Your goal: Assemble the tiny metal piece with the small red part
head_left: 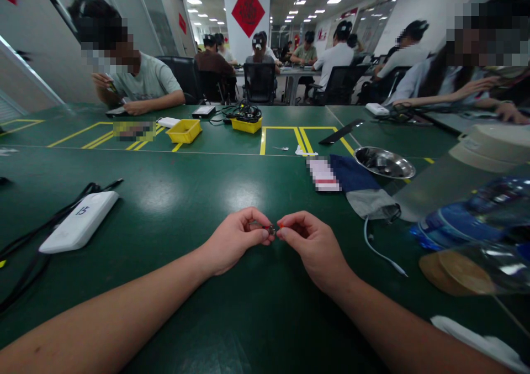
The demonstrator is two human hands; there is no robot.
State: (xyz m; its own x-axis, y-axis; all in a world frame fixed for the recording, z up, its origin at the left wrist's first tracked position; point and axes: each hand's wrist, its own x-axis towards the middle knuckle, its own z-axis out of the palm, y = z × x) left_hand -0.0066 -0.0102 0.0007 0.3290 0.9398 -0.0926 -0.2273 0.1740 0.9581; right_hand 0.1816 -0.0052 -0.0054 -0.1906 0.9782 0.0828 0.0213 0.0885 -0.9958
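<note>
Both my hands rest on the green table (174,197), fingertips meeting near the middle. My left hand (236,240) is closed in a pinch on a tiny dark metal part (271,230). My right hand (308,241) is also pinched, holding a small orange-red piece (281,225) right beside that part. The two pieces almost touch. They are too small to name more exactly.
A white power bank (78,222) with black cables lies at left. A steel bowl (385,163), dark cloth (351,174), grey mask (370,203), white cable (381,255) and clear plastic bottle (472,214) crowd the right. Yellow bins (184,131) stand farther back. Other people sit across and at right.
</note>
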